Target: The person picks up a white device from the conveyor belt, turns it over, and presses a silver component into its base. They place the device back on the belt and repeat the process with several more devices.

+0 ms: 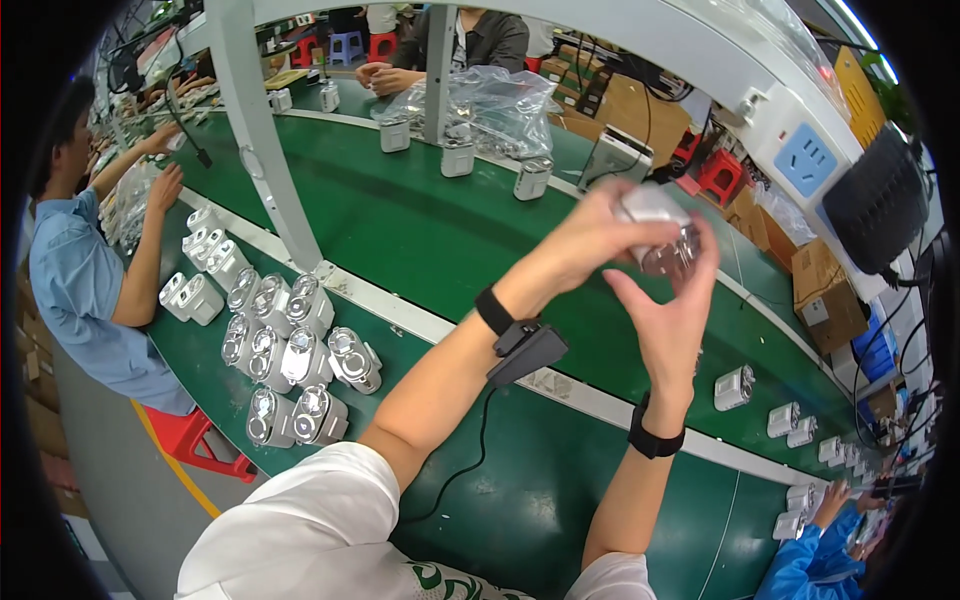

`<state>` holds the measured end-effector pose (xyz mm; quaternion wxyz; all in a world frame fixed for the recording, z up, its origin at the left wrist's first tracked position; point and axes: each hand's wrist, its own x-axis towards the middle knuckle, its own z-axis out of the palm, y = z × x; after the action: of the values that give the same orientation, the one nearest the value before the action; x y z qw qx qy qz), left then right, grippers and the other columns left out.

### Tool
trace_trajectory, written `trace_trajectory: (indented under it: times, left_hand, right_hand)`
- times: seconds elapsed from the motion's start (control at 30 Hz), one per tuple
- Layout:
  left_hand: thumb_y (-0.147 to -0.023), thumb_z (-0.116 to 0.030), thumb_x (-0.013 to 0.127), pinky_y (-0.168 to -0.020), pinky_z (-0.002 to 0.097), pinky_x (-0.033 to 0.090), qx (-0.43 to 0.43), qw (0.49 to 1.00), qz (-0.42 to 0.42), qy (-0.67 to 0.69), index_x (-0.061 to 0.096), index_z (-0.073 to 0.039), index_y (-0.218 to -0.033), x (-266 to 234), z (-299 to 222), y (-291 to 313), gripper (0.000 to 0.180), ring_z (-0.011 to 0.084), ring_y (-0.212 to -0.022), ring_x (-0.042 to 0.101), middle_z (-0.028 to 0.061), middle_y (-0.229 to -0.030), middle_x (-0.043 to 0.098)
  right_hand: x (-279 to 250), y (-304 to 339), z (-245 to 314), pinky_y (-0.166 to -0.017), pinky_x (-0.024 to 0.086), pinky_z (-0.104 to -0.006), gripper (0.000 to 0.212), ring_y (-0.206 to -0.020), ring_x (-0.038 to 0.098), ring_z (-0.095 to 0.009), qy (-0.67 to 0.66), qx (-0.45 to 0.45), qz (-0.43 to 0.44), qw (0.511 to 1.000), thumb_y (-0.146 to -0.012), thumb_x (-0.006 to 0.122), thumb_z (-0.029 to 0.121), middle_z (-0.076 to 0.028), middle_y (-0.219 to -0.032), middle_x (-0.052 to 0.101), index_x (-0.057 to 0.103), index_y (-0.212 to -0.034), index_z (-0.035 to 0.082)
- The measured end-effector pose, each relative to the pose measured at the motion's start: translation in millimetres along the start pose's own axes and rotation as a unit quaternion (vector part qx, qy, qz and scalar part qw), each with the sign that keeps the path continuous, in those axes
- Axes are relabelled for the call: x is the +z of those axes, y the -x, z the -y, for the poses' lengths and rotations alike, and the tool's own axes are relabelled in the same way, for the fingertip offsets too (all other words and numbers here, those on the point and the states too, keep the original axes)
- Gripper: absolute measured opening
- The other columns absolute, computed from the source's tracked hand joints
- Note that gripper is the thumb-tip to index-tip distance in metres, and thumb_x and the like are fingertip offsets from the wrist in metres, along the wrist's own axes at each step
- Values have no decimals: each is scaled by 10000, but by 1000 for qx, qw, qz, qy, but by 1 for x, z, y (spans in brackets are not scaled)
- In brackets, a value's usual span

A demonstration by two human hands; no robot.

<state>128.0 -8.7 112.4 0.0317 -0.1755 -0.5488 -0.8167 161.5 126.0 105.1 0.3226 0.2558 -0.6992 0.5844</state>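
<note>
Over the green belt I hold up a white device with a clear, shiny end, blurred by motion. My left hand grips its white body, thumb laid across it. My right hand is curled round the clear end, fingers against its right side and thumb apart below. Both wrists wear black bands, and a black box with a cable is at the left wrist. Left of my left forearm, several similar white devices with round clear fronts stand grouped on the green table.
More white devices stand on the green belt, including one at the right. A grey metal post rises beside the belt. A clear plastic bag lies across it. People work at the left, far side and lower right.
</note>
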Motion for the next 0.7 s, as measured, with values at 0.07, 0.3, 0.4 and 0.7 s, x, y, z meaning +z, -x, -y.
trace_trajectory:
  times: [0.07,0.3,0.4,0.7]
  left_hand:
    - [-835,-304,773,-776,340,589,-65,992,52,-97,447,99,-1324,-8,8,-5,712,222,-1031,654,193,-1198,616]
    - [-788,-385,734,-977,477,459,16,779,-278,-562,389,119,-1354,-104,123,-125,833,415,-1170,545,300,-1268,545]
    - [-795,-131,633,-1059,499,378,91,731,-373,-564,378,64,-1376,-158,151,-154,664,444,-1256,444,291,-1309,478]
    - [-746,-233,721,-838,463,525,78,790,-366,-485,677,-63,-962,-174,157,-150,278,392,-963,616,185,-1067,639]
  right_hand:
    - [-7,0,-17,-852,525,-323,506,-958,652,-201,129,-7,22,991,-807,768,69,-160,-1119,653,515,-1230,-46]
    - [-52,21,-95,-717,541,-376,600,-722,654,-276,326,223,365,843,-578,840,157,-133,-809,659,554,-1093,44]
    - [-33,25,-95,-723,541,-374,615,-734,666,-267,327,195,353,855,-567,844,175,-138,-825,663,542,-1087,45]
    - [-31,22,-105,-1010,447,-376,934,-1185,573,-341,321,71,285,900,-655,865,263,-271,-1292,559,409,-1417,-26]
